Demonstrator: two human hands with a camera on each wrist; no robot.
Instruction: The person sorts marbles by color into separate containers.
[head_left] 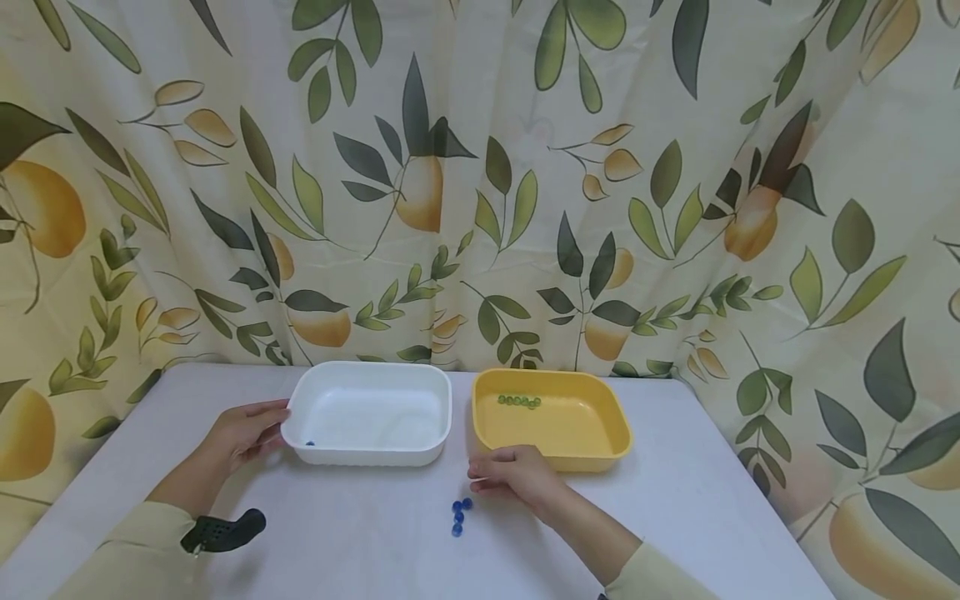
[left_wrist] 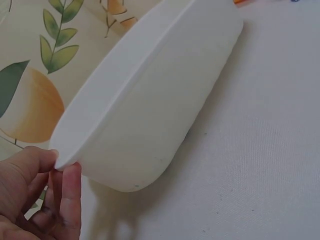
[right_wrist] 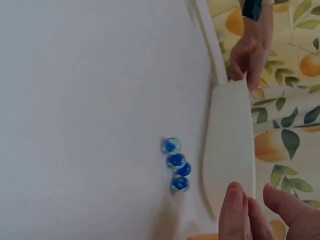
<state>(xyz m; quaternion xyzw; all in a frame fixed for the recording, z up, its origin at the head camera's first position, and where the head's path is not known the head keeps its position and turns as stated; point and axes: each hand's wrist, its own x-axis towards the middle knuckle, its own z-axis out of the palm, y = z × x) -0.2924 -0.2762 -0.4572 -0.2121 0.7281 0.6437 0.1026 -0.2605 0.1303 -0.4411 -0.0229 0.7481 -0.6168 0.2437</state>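
My left hand [head_left: 243,433] pinches the left rim of a white plastic tub [head_left: 367,457] between thumb and fingers, also plain in the left wrist view. One blue marble [head_left: 310,443] lies inside that tub near its left front corner. Several clear-and-blue glass marbles [head_left: 458,517] sit close together on the table. Just above and to the right of them hovers my right hand [head_left: 517,477], in front of the yellow tub [head_left: 592,463]. Thumb and fingers of the right hand stand apart in the right wrist view, with nothing seen between them.
A row of several green marbles [head_left: 517,402] lies in the yellow tub toward its back left. Both tubs stand near the back of a table with a white cloth [head_left: 360,533]. Behind it hangs a curtain [head_left: 480,208] printed with leaves and fruit.
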